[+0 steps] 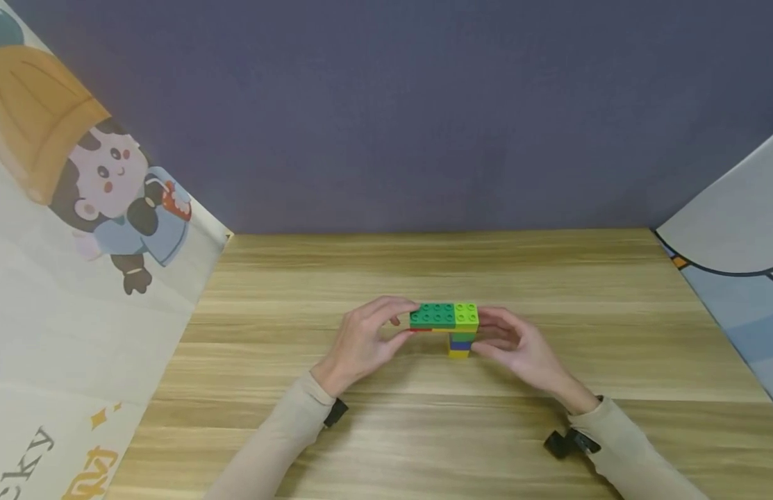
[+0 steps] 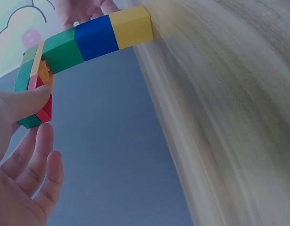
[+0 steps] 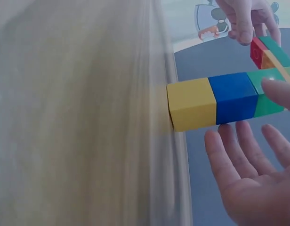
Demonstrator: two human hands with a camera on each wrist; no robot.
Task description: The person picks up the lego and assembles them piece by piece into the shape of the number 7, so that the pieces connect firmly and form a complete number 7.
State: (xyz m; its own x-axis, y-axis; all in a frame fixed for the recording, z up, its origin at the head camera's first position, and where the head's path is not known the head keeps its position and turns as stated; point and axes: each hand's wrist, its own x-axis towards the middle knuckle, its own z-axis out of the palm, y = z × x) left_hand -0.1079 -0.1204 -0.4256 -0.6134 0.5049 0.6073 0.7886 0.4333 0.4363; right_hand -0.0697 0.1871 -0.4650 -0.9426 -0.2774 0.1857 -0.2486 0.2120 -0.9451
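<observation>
An upside-down-L structure of toy building bricks stands on the table between the hands. Its upright column has a yellow brick at the bottom, a blue brick above it and a green brick on top. Across the column lies a bar with a dark green brick and a lime brick on its upper side; red and orange bricks show beneath. My left hand pinches the bar's overhanging left end. From the right, my right hand holds the column between thumb and fingers.
The wooden table meets a dark blue-grey panel at the back. Printed cartoon panels flank it left and right. A dark wrist camera is strapped at the right cuff.
</observation>
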